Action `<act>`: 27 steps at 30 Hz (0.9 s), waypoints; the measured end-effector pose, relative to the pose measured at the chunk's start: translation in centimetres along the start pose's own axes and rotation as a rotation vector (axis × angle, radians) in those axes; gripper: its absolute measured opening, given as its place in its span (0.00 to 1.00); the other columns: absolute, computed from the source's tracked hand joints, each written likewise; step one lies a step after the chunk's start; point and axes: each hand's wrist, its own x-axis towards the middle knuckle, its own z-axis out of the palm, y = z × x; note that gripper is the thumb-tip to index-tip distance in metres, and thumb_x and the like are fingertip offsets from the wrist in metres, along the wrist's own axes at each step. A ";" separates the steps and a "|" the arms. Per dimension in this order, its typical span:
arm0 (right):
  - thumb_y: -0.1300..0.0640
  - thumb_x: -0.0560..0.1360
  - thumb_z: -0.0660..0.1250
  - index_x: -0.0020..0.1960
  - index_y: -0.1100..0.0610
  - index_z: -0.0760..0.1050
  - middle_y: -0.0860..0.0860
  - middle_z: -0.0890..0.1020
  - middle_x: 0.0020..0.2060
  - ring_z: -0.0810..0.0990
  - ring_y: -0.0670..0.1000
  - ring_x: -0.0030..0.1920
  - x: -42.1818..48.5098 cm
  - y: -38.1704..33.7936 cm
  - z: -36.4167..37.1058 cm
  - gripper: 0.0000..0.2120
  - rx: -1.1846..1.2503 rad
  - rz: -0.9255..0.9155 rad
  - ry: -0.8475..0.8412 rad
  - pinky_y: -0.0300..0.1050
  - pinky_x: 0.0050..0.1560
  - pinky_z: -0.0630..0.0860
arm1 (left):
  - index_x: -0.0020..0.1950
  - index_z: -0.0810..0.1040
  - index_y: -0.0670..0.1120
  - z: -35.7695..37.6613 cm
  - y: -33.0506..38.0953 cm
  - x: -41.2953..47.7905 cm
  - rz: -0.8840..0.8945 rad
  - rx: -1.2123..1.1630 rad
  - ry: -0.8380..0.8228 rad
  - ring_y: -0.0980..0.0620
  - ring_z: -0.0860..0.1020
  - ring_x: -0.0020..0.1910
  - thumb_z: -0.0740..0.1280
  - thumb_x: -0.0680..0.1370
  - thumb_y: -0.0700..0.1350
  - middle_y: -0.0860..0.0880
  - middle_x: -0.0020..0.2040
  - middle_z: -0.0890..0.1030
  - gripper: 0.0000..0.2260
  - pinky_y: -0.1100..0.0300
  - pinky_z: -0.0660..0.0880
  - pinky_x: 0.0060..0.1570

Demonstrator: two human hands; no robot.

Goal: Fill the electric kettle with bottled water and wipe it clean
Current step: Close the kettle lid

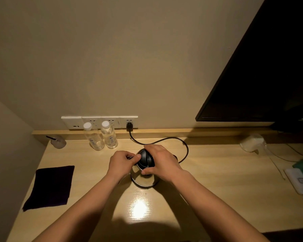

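Observation:
A steel electric kettle (143, 179) with a black lid (146, 158) stands in the middle of the wooden desk. My right hand (162, 161) wraps over the kettle's right side and handle. My left hand (123, 162) pinches at the left edge of the lid. Two clear water bottles with white caps stand at the back: one on the left (93, 136), one on the right (109, 135). A dark cloth (51, 186) lies flat at the left of the desk.
The kettle's black cord (164, 139) loops back to a plug in the wall socket strip (101, 122). A clear cup with a straw (58, 141) stands at the back left. A dark TV screen (262, 75) hangs at right, above a plastic bag (252, 142) and items (301, 180).

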 end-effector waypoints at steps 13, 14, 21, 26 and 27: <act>0.43 0.66 0.82 0.75 0.48 0.69 0.47 0.75 0.71 0.70 0.52 0.71 0.2 -0.3 0.0 0.41 0.035 0.030 -0.020 0.52 0.70 0.72 | 0.53 0.89 0.45 0.5 -0.3 -0.3 -0.005 -0.005 0.063 0.50 0.84 0.50 0.76 0.76 0.52 0.49 0.48 0.88 0.12 0.58 0.75 0.49; 0.42 0.66 0.82 0.76 0.48 0.67 0.47 0.74 0.72 0.70 0.52 0.72 0.2 -0.5 0.0 0.43 0.019 0.032 -0.024 0.52 0.71 0.71 | 0.53 0.88 0.45 0.4 -0.3 -0.5 0.000 -0.018 0.060 0.50 0.84 0.50 0.75 0.77 0.53 0.49 0.48 0.88 0.12 0.58 0.76 0.49; 0.41 0.77 0.72 0.77 0.48 0.69 0.46 0.74 0.73 0.71 0.47 0.73 1.2 -7.2 1.1 0.31 0.107 -0.062 0.096 0.47 0.72 0.69 | 0.51 0.86 0.46 -5.0 -3.3 -2.8 -0.081 -0.308 0.315 0.54 0.82 0.46 0.73 0.80 0.51 0.50 0.45 0.86 0.09 0.59 0.78 0.48; 0.50 0.79 0.71 0.67 0.56 0.78 0.51 0.83 0.58 0.81 0.49 0.57 4.6 -14.0 6.6 0.19 0.425 -0.001 -0.001 0.43 0.57 0.76 | 0.52 0.86 0.43 -12.3 -9.7 -3.4 -0.232 -0.368 0.543 0.49 0.83 0.48 0.73 0.79 0.48 0.49 0.45 0.85 0.09 0.55 0.77 0.51; 0.51 0.79 0.71 0.65 0.57 0.80 0.52 0.84 0.55 0.81 0.49 0.54 5.5 -15.0 8.3 0.17 0.472 0.043 -0.043 0.42 0.53 0.75 | 0.52 0.86 0.42 -13.8 -11.2 -3.4 -0.261 -0.360 0.579 0.48 0.83 0.49 0.73 0.79 0.48 0.49 0.45 0.85 0.09 0.56 0.76 0.51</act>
